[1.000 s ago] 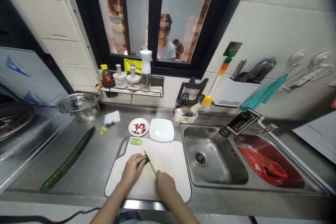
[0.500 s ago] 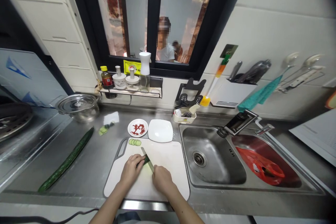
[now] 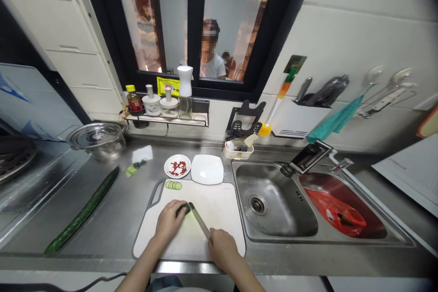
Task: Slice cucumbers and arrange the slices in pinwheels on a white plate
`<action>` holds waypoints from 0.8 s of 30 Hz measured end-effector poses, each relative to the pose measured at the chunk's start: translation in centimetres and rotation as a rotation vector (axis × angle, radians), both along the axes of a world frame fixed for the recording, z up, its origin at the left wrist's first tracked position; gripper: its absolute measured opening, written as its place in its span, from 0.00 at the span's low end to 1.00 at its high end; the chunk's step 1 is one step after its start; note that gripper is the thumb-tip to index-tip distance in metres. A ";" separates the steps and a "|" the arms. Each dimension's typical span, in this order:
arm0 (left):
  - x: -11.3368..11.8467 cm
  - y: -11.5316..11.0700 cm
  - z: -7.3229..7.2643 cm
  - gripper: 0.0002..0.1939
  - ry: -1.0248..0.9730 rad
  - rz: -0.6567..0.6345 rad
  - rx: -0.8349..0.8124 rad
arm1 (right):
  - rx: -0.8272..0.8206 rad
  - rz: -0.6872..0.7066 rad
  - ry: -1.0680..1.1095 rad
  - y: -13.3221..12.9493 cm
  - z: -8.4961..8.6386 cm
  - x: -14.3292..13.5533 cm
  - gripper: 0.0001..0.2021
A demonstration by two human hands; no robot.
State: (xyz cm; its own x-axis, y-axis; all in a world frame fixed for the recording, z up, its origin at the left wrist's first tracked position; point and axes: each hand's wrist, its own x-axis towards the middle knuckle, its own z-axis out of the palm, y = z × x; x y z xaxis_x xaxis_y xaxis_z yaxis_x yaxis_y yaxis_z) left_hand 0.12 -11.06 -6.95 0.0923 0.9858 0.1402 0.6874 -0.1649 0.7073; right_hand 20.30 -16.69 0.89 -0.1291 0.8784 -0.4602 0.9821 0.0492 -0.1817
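Note:
My left hand (image 3: 170, 220) holds a short dark green cucumber piece (image 3: 183, 210) down on the white cutting board (image 3: 191, 246). In my right hand (image 3: 221, 245) is the handle of a knife (image 3: 200, 222); its blade points up and left, with the tip beside the cucumber piece. Several cucumber slices (image 3: 174, 185) lie in a row at the board's top left. Behind the board stand a white plate with red pieces (image 3: 177, 166) and a white square plate (image 3: 207, 169). A long whole cucumber (image 3: 84, 210) rests on the counter at the left.
A lidded steel pot (image 3: 101, 141) and some cucumber scraps (image 3: 133, 169) are at the back left. To the right is a double sink (image 3: 280, 200) with a faucet (image 3: 308, 159) and a red plastic bag (image 3: 337, 214). A person (image 3: 212, 61) shows in the window.
My right hand and the knife have shifted right, and the knife tip has moved a little right of the cucumber piece. The whole view has shifted slightly.

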 end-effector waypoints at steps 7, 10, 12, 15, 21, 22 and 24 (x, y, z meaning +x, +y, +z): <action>-0.1 0.5 0.5 0.18 -0.096 0.099 0.011 | 0.087 -0.045 -0.131 0.9 0.6 2.3 0.18; 0.1 1.1 1.3 0.19 -0.170 0.133 0.011 | 0.143 -0.063 -0.171 1.6 0.9 2.8 0.17; 0.2 1.4 1.9 0.19 -0.228 0.149 0.009 | 0.198 -0.062 -0.178 1.8 1.1 2.9 0.17; 0.5 1.9 2.8 0.19 -0.293 0.141 -0.002 | 0.286 -0.049 -0.175 1.9 1.1 3.0 0.19; 0.7 2.4 3.8 0.18 -0.144 -0.040 0.056 | 0.352 -0.011 -0.169 1.4 1.0 3.1 0.21; 0.8 2.4 3.9 0.18 -0.123 -0.076 0.060 | 0.357 -0.005 -0.161 1.3 1.0 3.1 0.21; 0.9 2.3 4.1 0.16 -0.103 -0.135 0.058 | 0.365 0.006 -0.146 1.1 0.9 3.1 0.21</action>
